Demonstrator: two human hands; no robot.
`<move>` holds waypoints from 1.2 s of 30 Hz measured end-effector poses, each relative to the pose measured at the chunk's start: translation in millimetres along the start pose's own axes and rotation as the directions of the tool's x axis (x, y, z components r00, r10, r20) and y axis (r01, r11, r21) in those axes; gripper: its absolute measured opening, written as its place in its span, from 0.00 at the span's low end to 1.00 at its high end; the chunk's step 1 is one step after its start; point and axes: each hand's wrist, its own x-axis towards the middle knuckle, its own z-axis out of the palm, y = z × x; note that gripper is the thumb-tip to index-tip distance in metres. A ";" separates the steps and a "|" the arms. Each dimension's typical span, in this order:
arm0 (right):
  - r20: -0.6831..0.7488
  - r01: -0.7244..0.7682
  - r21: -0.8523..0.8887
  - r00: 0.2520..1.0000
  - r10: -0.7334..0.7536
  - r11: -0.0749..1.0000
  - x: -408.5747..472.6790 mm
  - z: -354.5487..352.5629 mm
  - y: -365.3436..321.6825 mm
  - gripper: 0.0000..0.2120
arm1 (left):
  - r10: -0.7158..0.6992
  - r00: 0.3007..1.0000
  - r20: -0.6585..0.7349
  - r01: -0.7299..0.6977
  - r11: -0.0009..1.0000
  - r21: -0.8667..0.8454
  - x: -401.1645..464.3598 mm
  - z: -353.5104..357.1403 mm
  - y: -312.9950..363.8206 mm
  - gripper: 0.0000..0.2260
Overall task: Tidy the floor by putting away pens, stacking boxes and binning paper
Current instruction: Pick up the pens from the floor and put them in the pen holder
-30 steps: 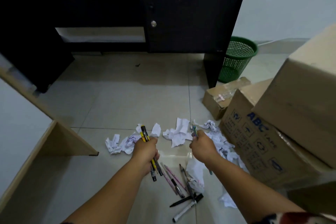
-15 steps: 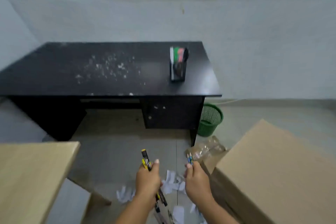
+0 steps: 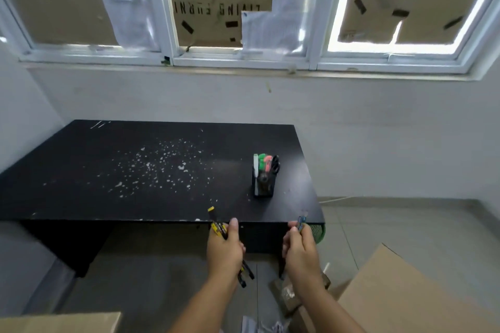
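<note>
My left hand [image 3: 224, 251] grips a bundle of black and yellow pens [image 3: 216, 226], their tips sticking up above the fist and their tails below it. My right hand [image 3: 301, 251] grips a thin blue pen [image 3: 301, 222]. Both hands are raised in front of the near edge of a black desk [image 3: 135, 170]. On the desk's right side stands a black mesh pen holder [image 3: 263, 184] with green, pink and white markers in it. Crumpled white paper [image 3: 259, 327] shows at the bottom edge. A large cardboard box [image 3: 400, 292] is at the lower right.
A green bin [image 3: 319, 231] peeks out behind the desk's right corner. A small taped box [image 3: 289, 295] lies by my right wrist. A light wooden surface [image 3: 59, 322] is at the bottom left. The desk top has white specks; windows covered with cardboard run above it.
The view has risen from the floor to the desk and windows. Both hands, still holding their pens, have come up towards the desk's front edge; the floor litter has dropped almost out of view.
</note>
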 end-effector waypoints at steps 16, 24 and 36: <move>-0.048 0.300 -0.129 0.950 -0.308 0.945 201.4 67.5 -54.9 0.08 | 0.174 0.982 0.076 -0.162 0.977 -0.137 175.8 119.3 78.1 0.10; 0.104 0.428 -0.351 0.902 -0.420 0.833 266.3 75.6 -25.0 0.06 | 0.172 0.982 0.071 -0.156 0.969 -0.192 215.4 150.0 64.9 0.09; 0.276 0.478 -0.753 0.853 -0.443 0.453 269.7 64.3 0.6 0.16 | 0.137 0.987 0.087 -0.099 0.935 -0.340 229.5 162.2 75.2 0.09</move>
